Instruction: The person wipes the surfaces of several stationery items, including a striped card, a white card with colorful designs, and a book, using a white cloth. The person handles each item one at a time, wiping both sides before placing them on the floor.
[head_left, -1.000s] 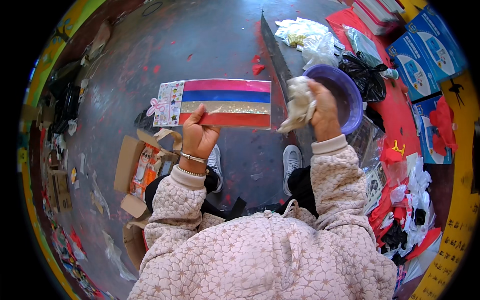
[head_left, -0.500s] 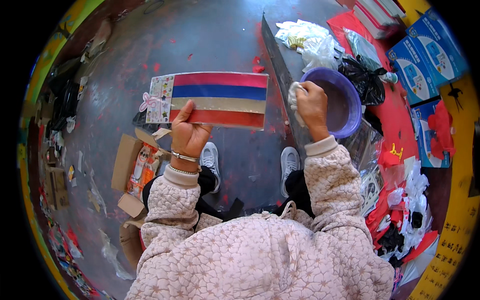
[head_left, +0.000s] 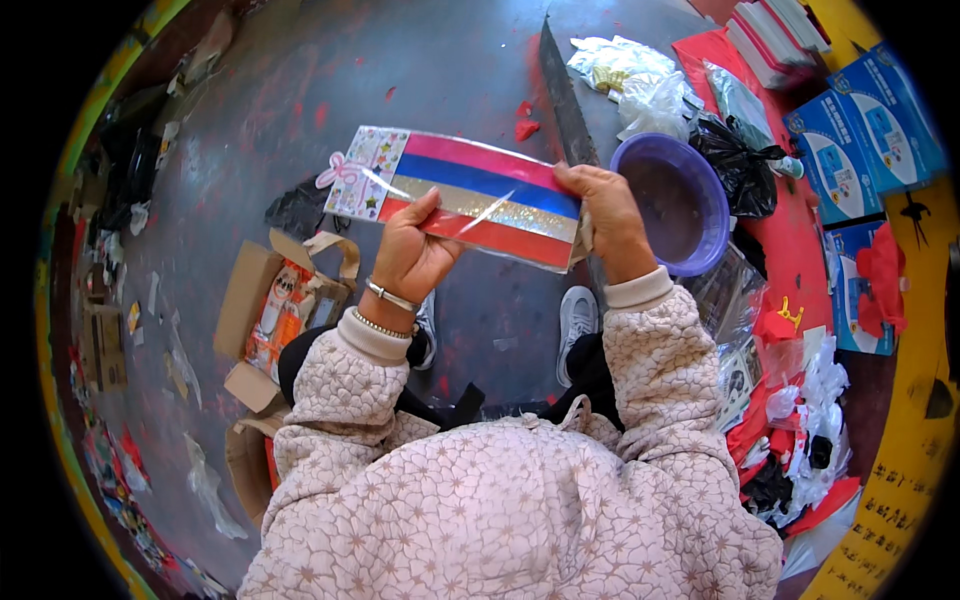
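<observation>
A flat packet in clear plastic [head_left: 497,187] hangs tilted in front of me, its right end lower. It has pink, blue, glittery gold and red stripes, a star-patterned panel [head_left: 383,163] at the left end and a pink bow [head_left: 341,172] there. My left hand [head_left: 415,250] grips its lower edge, thumb on top over the stripes. At the right end my right hand [head_left: 610,215] is closed on the edge, thumb above. A scrap of pale cloth [head_left: 587,236] shows below those fingers, mostly hidden by the hand.
Beside my right hand stands a purple basin [head_left: 722,215] of murky water. Behind it are white plastic bags [head_left: 650,100] and a black bag [head_left: 735,165]. Blue boxes [head_left: 850,150] line the right. An open cardboard box [head_left: 245,295] of orange packets is left of my legs.
My right hand has come from the basin's edge onto the packet's right end. The packet has tilted, its right end going down, and my left hand has shifted right with it.
</observation>
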